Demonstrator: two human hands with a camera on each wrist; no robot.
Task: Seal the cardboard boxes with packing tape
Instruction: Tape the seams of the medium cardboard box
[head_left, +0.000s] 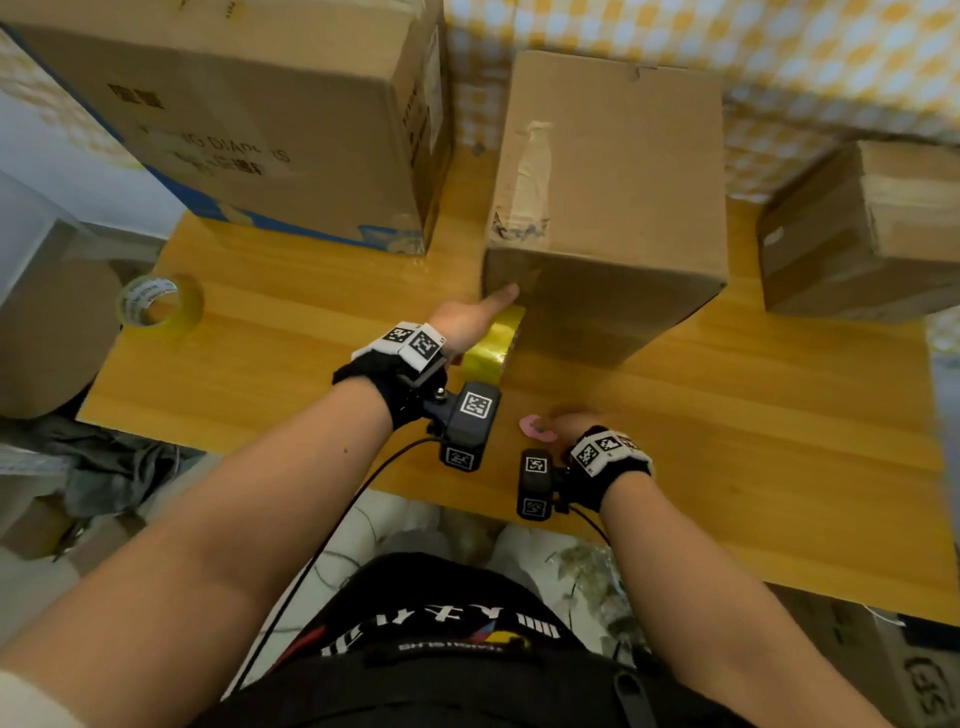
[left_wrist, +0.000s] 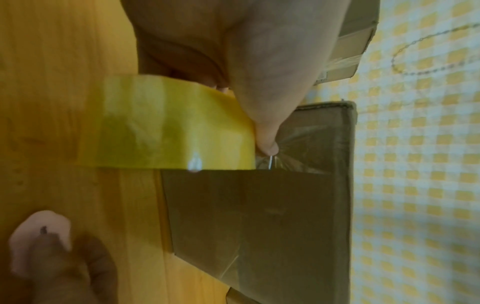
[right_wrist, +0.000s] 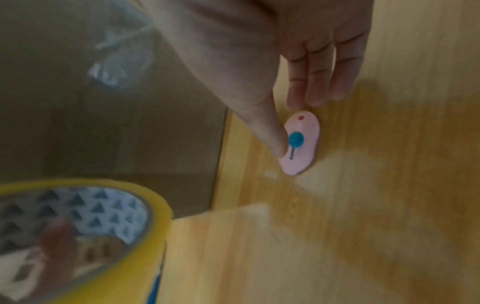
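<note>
We hold the yellow tape roll (head_left: 491, 345) in our left hand (head_left: 470, 322), fingers through its core, thumb pressing the free end of tape against the near face of the middle cardboard box (head_left: 608, 208), which stands on the wooden worktop (head_left: 727, 441). The roll sits right against that face, low down, near the box's left corner. Our right hand (head_left: 571, 422) is down on the worktop just in front of the box, with thumb and fingers (right_wrist: 296, 96) closing on a small pink cutter (right_wrist: 301, 142) that lies flat there; it looks pinched but not yet lifted.

The risks from here seem plain. If the left thumb eases off while we attend to the cutter, the tape end may peel from the cardboard and curl back on itself. The tape on that face already looks wrinkled, so a slack pull could leave more creases and a poor seal. The cutter is small and slim, and a hurried pinch could let it slip. Cutting close to the thumb also risks a nick.
</note>
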